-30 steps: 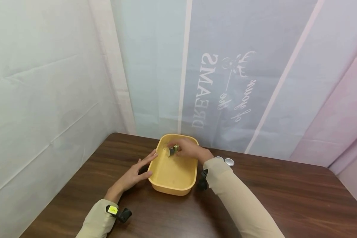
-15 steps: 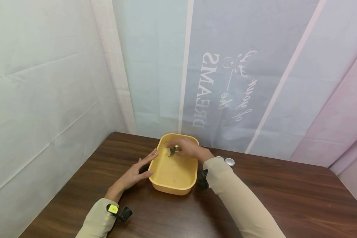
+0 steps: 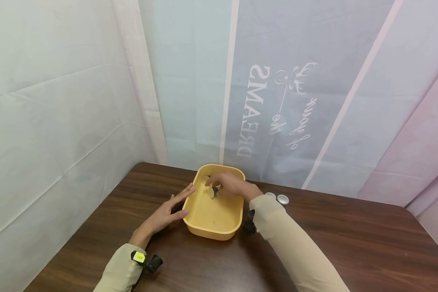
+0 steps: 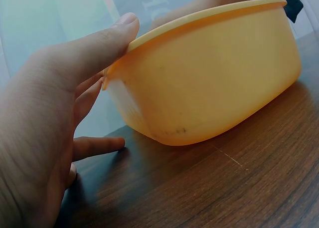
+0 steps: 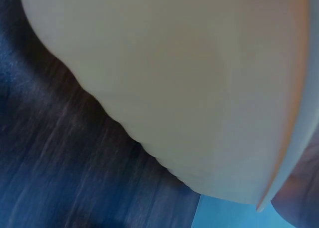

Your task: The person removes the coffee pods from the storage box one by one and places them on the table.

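Note:
My right hand (image 3: pixel 229 182) reaches down into the far part of a yellow plastic basin (image 3: pixel 213 232). Its fingers hold a small piece with a pale round face (image 3: pixel 211 193) and a dark part behind it, tilted on edge; what kind of piece it is I cannot tell. Beside the fingertips, near the far left wall, lies another small round piece (image 3: pixel 205 179). My left hand (image 3: pixel 164 215) steadies the basin's left side with fingers spread. In the left wrist view its thumb (image 4: pixel 112 38) lies along the rim. The right wrist view shows mostly the basin's outer wall (image 5: pixel 164 88), not the fingers.
Two silvery round discs (image 3: pixel 282 199) lie on the dark wooden table (image 3: pixel 350 235), right of the basin beyond the right wrist. A printed curtain (image 3: pixel 190 101) hangs directly behind the basin along the table's back edge.
The pale-faced piece has shifted slightly toward me and turned in my right hand's fingers. A gold-green piece beside it is now mostly hidden. The left hand stays at the rim.

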The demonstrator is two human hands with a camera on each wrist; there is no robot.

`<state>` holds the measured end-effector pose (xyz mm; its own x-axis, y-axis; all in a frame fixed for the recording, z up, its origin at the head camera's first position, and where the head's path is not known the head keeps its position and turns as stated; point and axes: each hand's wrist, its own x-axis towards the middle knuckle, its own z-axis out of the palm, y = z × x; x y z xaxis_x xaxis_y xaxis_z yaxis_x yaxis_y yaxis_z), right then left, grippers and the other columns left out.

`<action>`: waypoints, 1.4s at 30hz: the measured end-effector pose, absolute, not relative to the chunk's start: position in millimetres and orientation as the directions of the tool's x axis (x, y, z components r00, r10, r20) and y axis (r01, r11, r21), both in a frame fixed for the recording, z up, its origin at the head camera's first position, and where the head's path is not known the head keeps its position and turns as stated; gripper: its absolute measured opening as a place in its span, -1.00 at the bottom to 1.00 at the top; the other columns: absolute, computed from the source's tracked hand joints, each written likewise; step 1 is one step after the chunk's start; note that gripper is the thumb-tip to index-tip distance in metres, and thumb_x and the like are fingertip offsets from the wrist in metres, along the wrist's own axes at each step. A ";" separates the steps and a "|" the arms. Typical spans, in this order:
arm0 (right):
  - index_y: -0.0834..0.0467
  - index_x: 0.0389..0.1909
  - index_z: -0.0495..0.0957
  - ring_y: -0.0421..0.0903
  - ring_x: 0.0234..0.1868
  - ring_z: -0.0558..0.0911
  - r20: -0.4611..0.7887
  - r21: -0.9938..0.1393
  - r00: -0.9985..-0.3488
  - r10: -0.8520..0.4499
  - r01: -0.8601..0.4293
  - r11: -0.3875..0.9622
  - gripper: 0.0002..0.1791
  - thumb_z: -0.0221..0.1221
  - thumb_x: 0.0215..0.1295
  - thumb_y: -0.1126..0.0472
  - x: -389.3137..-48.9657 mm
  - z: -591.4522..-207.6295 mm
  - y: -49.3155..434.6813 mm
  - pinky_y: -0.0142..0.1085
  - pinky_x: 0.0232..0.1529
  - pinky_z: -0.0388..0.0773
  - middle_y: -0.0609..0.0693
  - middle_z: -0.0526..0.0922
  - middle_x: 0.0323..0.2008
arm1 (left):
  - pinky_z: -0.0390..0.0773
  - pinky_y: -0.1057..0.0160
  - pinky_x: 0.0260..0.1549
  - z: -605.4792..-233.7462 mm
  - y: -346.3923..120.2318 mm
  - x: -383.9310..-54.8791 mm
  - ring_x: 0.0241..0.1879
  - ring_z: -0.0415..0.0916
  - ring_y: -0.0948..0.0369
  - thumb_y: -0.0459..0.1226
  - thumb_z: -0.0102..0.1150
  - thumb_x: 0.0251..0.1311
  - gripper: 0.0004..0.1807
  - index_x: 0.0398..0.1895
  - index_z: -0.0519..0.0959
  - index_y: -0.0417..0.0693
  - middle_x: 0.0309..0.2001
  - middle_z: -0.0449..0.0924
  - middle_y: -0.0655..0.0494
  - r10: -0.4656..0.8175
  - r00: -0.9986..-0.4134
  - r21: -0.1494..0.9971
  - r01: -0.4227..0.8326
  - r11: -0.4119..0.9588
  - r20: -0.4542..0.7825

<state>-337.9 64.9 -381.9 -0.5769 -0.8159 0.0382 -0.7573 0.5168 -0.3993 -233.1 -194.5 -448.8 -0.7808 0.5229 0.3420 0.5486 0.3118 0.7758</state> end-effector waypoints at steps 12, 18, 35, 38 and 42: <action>0.06 -0.06 0.66 -0.12 -0.35 0.56 0.001 -0.327 -0.536 -0.844 -0.798 0.506 -0.53 0.43 -0.07 0.38 -332.8 -381.0 67.3 -0.38 -0.31 0.48 -0.10 0.64 -0.27 | -0.42 -0.40 0.22 -449.9 -194.1 -234.9 0.46 -0.17 0.05 -0.24 0.08 0.35 -0.33 0.49 0.13 0.01 0.51 -0.12 0.18 0.522 -0.782 0.772 0.549 0.319 0.341; 0.00 -0.04 0.64 -0.21 -0.40 0.51 -0.036 -0.315 -0.534 -0.845 -0.796 0.517 -0.52 0.45 -0.06 0.30 -332.0 -382.0 66.8 -0.39 -0.32 0.46 -0.12 0.64 -0.28 | -0.41 -0.39 0.23 -449.4 -194.0 -233.7 0.46 -0.18 0.07 -0.24 0.09 0.35 -0.33 0.49 0.13 0.02 0.51 -0.12 0.21 0.515 -0.787 0.778 0.543 0.315 0.340; 0.02 -0.07 0.66 -0.17 -0.34 0.56 -0.084 -0.338 -0.551 -0.830 -0.768 0.544 -0.57 0.47 -0.04 0.26 -332.2 -382.0 66.1 -0.40 -0.30 0.49 -0.17 0.63 -0.27 | -0.39 -0.39 0.23 -449.0 -194.9 -232.5 0.46 -0.17 0.03 -0.24 0.08 0.35 -0.33 0.49 0.13 0.10 0.51 -0.12 0.20 0.513 -0.789 0.776 0.542 0.323 0.337; 0.01 -0.08 0.67 -0.17 -0.34 0.56 -0.085 -0.338 -0.549 -0.832 -0.769 0.542 -0.59 0.47 -0.03 0.24 -332.7 -382.0 66.3 -0.40 -0.31 0.49 -0.20 0.62 -0.29 | -0.39 -0.39 0.23 -449.4 -195.4 -233.0 0.46 -0.17 0.04 -0.25 0.08 0.35 -0.33 0.49 0.13 0.10 0.51 -0.12 0.21 0.512 -0.790 0.776 0.541 0.324 0.337; 0.03 -0.09 0.67 -0.19 -0.38 0.54 -0.061 -0.337 -0.540 -0.840 -0.781 0.527 -0.60 0.47 -0.03 0.24 -333.4 -381.0 67.9 -0.40 -0.34 0.49 -0.22 0.62 -0.30 | -0.38 -0.39 0.23 -450.8 -196.2 -233.8 0.46 -0.17 0.06 -0.22 0.08 0.35 -0.33 0.49 0.13 0.09 0.51 -0.12 0.22 0.510 -0.792 0.776 0.539 0.328 0.335</action>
